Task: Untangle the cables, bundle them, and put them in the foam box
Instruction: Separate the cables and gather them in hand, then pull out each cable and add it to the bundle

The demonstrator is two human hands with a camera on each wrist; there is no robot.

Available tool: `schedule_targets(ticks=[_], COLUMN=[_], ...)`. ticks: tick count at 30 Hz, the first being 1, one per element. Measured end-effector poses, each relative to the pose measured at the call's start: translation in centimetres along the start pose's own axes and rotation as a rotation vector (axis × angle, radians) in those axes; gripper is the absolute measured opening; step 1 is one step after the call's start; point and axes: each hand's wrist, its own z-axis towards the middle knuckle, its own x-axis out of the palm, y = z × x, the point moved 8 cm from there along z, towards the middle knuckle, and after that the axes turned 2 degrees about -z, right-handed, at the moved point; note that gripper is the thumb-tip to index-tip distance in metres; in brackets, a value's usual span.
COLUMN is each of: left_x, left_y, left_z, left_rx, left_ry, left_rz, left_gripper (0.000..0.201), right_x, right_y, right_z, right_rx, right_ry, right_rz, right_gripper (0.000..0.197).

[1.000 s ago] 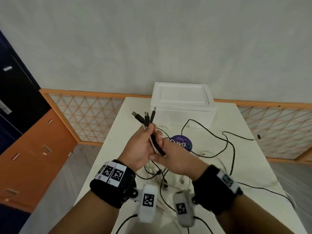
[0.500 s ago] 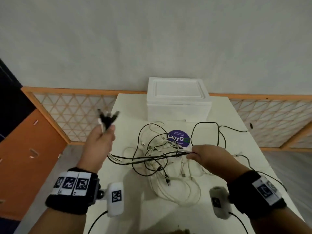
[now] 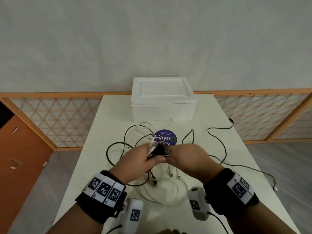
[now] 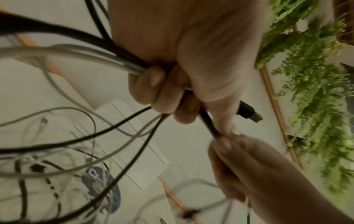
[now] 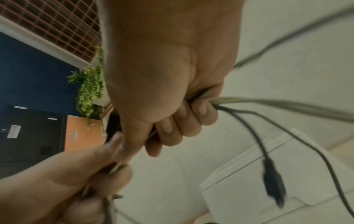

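I see my left hand (image 3: 140,159) with fingers curled tight around a gathered bunch of thin black and white cables (image 3: 157,150), and my right hand (image 3: 185,157) gripping the same bunch just beside it (thumbs nearly touching). The lidded white foam box (image 3: 163,105) sits at the cream table's (image 3: 108,119) far edge.

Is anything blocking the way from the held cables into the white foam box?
Yes. The white foam box at the table's far edge has its lid on. Both the left hand and right hand grip the black and white cables, so neither is free.
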Motion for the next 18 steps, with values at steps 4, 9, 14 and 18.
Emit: schedule_targets(ticks=[4,9,14,18], left_x=[-3.3,-3.5,-4.5,-5.0], left_y=[4.3,6.4,5.9,5.4], left_z=[-1.3,-3.0,-3.8,-4.1], left_rx=[-0.096,-0.157,-0.14,-0.137], left_ry=[-0.109,-0.15,-0.18,-0.204], left_rz=[0.018,0.115,-0.072,-0.151], left_gripper=[0.062,0.064,0.036,0.021], right_x=[0.8,2.6,3.7,2.5], right_y=[-2.9,-2.5,-2.9,-4.0], right_z=[-1.5,-1.4,-1.9,-1.4], right_rx=[0.09,0.117,0.15,0.201], right_ry=[0.028,0.158,0.268,0.006], right_rz=[0.02,0.246,0.634,0.849], right_gripper=[0.027,0.037,0.088,0.075])
